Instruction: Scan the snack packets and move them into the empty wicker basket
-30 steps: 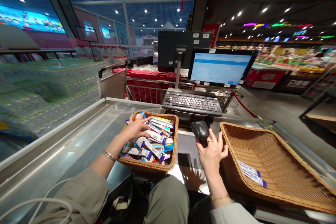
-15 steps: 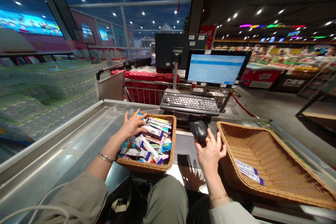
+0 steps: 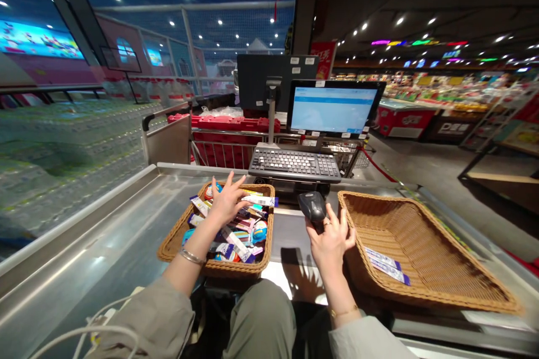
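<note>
Right of centre, the right hand (image 3: 330, 241) clasps a scanner (image 3: 312, 205), likely for aiming; whether the left hand (image 3: 227, 203) grips packets (image 3: 238, 244) is unclear.

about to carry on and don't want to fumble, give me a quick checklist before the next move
1. Right hand at the black scanner: ok; firmness of grip: cannot tell.
2. Left hand over the left basket: ok.
3. Left hand gripping a packet: cannot tell, fingertips partly hidden.
4. Every packet within the left basket's outline: not ok, one white packet crosses its right rim in view.
5. Two slim packets inside the right basket: ok.
6. Screen lit: ok.
</note>
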The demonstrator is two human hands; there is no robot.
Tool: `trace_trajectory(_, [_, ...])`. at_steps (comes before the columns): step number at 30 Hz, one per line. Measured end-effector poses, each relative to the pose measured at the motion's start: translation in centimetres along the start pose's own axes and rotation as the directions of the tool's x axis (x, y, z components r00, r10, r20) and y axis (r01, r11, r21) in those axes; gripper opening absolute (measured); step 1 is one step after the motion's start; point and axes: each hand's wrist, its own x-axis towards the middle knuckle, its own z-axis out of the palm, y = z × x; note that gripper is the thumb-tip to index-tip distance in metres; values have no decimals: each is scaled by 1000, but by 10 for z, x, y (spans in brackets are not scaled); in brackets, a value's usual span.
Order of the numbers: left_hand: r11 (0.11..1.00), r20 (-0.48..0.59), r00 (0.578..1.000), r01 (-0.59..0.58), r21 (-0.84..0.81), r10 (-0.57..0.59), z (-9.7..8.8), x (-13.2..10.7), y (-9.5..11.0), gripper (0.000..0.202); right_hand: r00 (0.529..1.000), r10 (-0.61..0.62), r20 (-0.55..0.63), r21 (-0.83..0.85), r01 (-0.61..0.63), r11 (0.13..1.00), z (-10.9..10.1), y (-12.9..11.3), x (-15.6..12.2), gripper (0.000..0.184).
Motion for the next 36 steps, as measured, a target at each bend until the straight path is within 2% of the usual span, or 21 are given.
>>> trace_trajectory(6, [1000,-86,996,-14,17,16,9,9,26,15,1000,-2,19,11,2,1000,-3,3,0,35])
trace_trajectory(16, [1000,-212,977,-8,23,13,22,19,58,13,996,-80,35,82,77,994,-11,1,-2,29])
trace_trajectory(23, [999,-279,960,11,40,0,32,22,65,15,991,-114,77,93,106,990,-15,1,-1,25])
trace_trajectory(36, [999,-283,959,35,34,-24,38,26,69,15,972,-191,140,99,178,979,-21,-5,-1,20])
